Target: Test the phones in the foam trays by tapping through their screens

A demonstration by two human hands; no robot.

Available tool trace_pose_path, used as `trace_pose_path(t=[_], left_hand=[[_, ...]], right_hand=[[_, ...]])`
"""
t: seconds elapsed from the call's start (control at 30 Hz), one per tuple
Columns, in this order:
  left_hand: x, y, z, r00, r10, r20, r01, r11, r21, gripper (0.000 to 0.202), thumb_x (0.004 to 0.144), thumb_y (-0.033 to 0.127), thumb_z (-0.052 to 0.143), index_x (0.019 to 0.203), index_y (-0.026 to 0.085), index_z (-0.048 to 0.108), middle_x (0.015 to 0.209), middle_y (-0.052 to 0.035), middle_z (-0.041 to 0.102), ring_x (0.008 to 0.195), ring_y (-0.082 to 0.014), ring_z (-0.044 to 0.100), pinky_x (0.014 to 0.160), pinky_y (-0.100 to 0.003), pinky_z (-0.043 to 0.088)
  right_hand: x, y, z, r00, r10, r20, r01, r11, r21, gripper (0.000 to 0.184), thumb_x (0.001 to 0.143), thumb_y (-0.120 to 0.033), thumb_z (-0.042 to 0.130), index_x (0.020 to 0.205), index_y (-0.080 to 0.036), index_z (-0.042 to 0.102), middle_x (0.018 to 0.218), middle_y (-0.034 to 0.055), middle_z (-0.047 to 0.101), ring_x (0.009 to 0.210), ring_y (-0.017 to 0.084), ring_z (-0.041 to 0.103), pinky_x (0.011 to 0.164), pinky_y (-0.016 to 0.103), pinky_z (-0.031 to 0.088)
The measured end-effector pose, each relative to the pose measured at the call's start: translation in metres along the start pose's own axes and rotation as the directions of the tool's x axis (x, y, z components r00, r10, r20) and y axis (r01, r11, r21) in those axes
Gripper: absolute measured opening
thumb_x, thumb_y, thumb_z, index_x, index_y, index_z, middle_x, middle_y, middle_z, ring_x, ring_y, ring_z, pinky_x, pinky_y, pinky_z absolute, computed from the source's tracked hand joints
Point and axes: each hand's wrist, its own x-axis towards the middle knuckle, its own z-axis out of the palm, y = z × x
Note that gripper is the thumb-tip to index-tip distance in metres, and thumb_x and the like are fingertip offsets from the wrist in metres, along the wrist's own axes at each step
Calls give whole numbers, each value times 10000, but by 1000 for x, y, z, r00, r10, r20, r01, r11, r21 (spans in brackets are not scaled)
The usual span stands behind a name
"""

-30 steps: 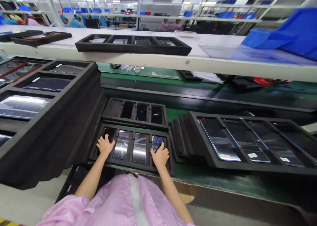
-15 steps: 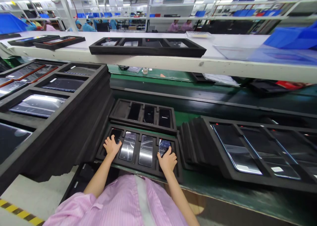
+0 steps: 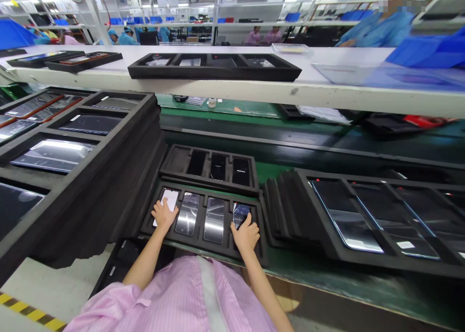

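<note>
We have our left hand [image 3: 164, 215] over the white-lit phone [image 3: 170, 196] at the left end of the front tray [image 3: 200, 224]. Its fingers are spread, one reaching onto the bright screen and the thumb standing out towards the phone's right side; we cannot tell whether they grip the edges or only rest there.

Our right hand [image 3: 246, 235] is at the right-end phone [image 3: 240, 211], which lies in the last slot of that tray. The thumb lies towards its left side and the fingers fan out to the right, parted about as widely; the palm hides the lower part, so we cannot tell if it is held firmly.

Between our hands, two glossy phones [image 3: 214, 220] lie in the middle slots. The tray sits on the green worktop [image 3: 308, 276], just in front of the rear tray [image 3: 179, 160].
</note>
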Motion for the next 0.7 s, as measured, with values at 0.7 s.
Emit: trace_pose_path(t=[0.7], left_hand=[[-3,-95,11,976,204,80,-136,850,-508,447,799,111,397,1244,109,440,1141,-157,614,1066,-203,586,945,-354,439]], right_hand=[[-4,7,-2,999,-35,11,35,999,39,795,800,-553,435,1380,-42,248,1090,230,496,989,345,495,775,429,397]])
